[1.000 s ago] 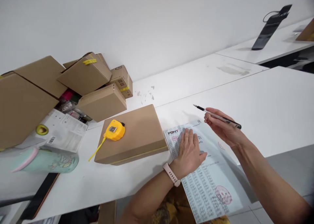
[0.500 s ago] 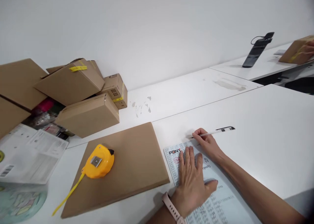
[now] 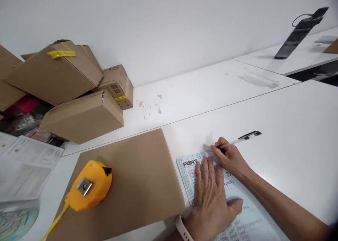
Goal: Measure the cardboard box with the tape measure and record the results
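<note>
A printed sheet of paper (image 3: 244,221) headed PONY, with small handwriting down its left side, lies on the white table. Flat on top of it rests my left hand (image 3: 212,200), fingers stretched forward and thumb out to the right. My right hand (image 3: 229,156) pinches a clear pen with a black clip (image 3: 244,138), its tip at the sheet's top edge. Left of the sheet is a brown cardboard box (image 3: 137,177), and on it sits a yellow tape measure (image 3: 89,186) with some tape pulled out.
Several cardboard boxes (image 3: 87,117) are piled at the back left against the wall. White printed papers (image 3: 29,167) and a round pale green item (image 3: 19,220) lie at the left edge. A dark water bottle (image 3: 295,38) stands far right.
The view has shifted closer, so the boxes and tape measure sit further left. My right hand still holds the pen at the sheet's top edge; my left hand stays flat on the paper.
</note>
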`<action>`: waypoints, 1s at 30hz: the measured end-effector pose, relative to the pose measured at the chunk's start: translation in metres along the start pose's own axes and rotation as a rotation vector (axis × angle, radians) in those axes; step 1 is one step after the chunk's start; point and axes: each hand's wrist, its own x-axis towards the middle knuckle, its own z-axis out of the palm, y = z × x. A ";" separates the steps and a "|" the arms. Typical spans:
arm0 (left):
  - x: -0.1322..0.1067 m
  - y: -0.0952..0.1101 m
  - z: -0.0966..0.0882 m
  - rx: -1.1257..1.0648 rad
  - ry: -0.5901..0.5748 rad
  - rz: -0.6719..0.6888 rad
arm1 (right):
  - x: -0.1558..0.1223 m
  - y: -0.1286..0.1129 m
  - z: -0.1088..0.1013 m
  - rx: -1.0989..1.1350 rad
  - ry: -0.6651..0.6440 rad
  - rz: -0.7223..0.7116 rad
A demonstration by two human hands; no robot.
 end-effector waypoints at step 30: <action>0.000 0.001 -0.013 0.007 -0.033 0.033 | 0.000 0.004 0.001 -0.030 -0.052 -0.029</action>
